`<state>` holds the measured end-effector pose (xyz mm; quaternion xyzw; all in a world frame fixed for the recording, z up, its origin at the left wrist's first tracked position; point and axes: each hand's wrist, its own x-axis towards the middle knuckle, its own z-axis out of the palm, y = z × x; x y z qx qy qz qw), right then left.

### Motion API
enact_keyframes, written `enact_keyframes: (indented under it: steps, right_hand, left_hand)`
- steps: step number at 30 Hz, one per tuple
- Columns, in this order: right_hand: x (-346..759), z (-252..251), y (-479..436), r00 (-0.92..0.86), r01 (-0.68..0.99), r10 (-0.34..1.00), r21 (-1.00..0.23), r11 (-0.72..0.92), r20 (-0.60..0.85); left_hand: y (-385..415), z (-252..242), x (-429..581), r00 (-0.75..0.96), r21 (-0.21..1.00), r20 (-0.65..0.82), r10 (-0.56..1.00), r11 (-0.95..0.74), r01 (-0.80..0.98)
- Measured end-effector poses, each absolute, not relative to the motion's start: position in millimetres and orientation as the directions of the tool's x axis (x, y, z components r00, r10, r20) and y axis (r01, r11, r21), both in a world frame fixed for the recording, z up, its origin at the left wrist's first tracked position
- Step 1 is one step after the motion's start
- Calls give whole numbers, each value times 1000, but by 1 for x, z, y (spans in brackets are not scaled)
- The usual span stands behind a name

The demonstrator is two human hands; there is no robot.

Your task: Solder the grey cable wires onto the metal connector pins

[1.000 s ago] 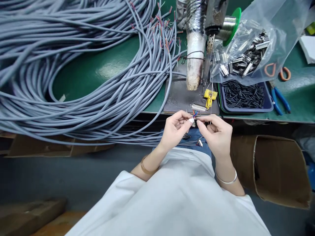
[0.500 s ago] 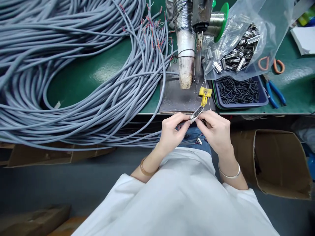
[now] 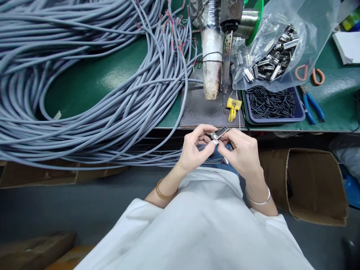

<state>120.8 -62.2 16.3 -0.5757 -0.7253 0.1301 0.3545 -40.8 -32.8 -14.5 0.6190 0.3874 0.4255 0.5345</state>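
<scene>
Just off the table's front edge, a multi-pin D-sub connector [image 3: 221, 132] is tilted between my two hands. My left hand [image 3: 196, 147] pinches its near end with thumb and fingers. From the other side my right hand [image 3: 239, 150] closes its fingertips on the connector and a thin wire by it. The wires behind the connector are mostly hidden by my fingers. Below the hands, another connector [image 3: 225, 160] hangs over my lap. Beyond them lies a yellow clip [image 3: 233, 108] on the dark work plate [image 3: 194, 112].
A soldering iron [image 3: 226, 63] points down beside a wrapped nozzle [image 3: 211, 78] and a solder spool [image 3: 250, 24]. Grey cables [image 3: 118, 116] heap at left. At right are a bag of connectors [image 3: 270, 56], a bin of black sleeves [image 3: 272, 107], pliers [image 3: 313, 107] and a cardboard box [image 3: 315, 183].
Both hands have drawn slightly toward me and left with the connector, away from the yellow clip. The connector has turned flatter, and a thin wire shows by my right fingers.
</scene>
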Motion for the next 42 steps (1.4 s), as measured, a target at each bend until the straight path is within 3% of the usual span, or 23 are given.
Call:
enact_keyframes:
  steps: [5,10,14,19,26,33,38,42]
  right_hand:
    - [115,15,-62,-104,736,921,-594,325,374]
    - [107,11,-64,-33,734,894,-596,325,447]
    - [101,7,-64,94,628,881,-714,309,463]
    - [105,9,-61,182,446,950,-882,152,255]
    - [114,21,-62,44,557,967,-809,186,253]
    - [107,8,-67,130,620,845,-708,338,518]
    - [117,12,-67,212,514,901,-827,227,379]
    - [125,22,-67,216,519,906,-829,209,364]
  left_hand:
    - [-32,-11,-36,188,992,126,974,-127,-5]
    - [-28,-13,-30,74,978,-38,997,52,-200]
    - [-24,-15,-29,125,928,-138,982,172,-329]
    - [-24,-11,-28,175,910,-143,974,199,-363]
    - [-26,-5,-29,194,939,-59,979,121,-323]
    - [-20,-3,-26,324,860,-169,931,300,-414]
    - [-17,1,-37,477,810,-181,860,406,-424]
    - [-19,3,-44,496,883,-104,862,309,-353]
